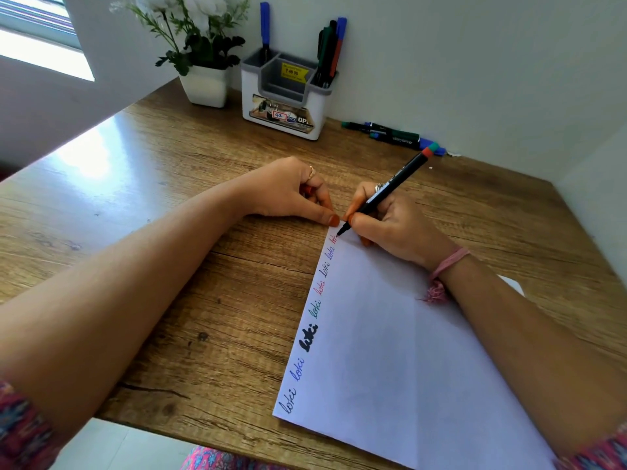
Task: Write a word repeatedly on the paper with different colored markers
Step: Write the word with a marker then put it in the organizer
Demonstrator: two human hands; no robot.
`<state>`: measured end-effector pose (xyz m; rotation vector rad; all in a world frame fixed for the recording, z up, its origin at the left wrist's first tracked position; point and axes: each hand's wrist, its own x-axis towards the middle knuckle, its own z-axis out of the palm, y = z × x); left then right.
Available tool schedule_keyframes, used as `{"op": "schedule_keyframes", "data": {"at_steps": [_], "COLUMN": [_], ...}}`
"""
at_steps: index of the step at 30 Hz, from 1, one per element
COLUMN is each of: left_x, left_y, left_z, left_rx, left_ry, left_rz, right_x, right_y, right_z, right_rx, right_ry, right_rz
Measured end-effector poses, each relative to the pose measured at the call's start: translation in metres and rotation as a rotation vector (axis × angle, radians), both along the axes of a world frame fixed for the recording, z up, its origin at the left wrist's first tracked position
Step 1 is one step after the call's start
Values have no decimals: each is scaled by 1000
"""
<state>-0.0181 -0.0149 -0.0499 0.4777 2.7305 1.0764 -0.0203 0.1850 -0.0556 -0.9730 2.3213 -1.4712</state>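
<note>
A white sheet of paper (pixel 400 351) lies on the wooden desk (pixel 169 205), turned at an angle. Along its left edge runs a row of the word "loki" (pixel 314 320) in black, blue, green and red ink. My right hand (pixel 397 225) grips a black marker (pixel 386 191) with a red and green end, its tip touching the paper's far corner beside a red word. My left hand (pixel 291 195) rests on the desk with curled fingers, its thumb pressing that same corner of the sheet.
A white and grey pen holder (pixel 288 96) with several markers stands at the back by the wall. A white pot of flowers (pixel 205 84) is to its left. Loose markers (pixel 390 134) lie along the wall at the right.
</note>
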Motion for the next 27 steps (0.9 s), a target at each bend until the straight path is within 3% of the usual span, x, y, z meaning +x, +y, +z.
{"op": "schedule_keyframes", "data": {"at_steps": [11, 19, 27], "left_x": [1, -1, 2], "left_y": [-2, -7, -11], "left_z": [1, 2, 2], "left_rx": [-13, 179, 432], "left_ry": [43, -13, -12], "left_rz": [48, 115, 80], "right_x": [1, -1, -11], "right_y": [-1, 2, 5], "right_z": [-1, -1, -2], "right_rx": [-17, -31, -402], "right_ry": [3, -2, -220], "right_rz": [-12, -7, -160]}}
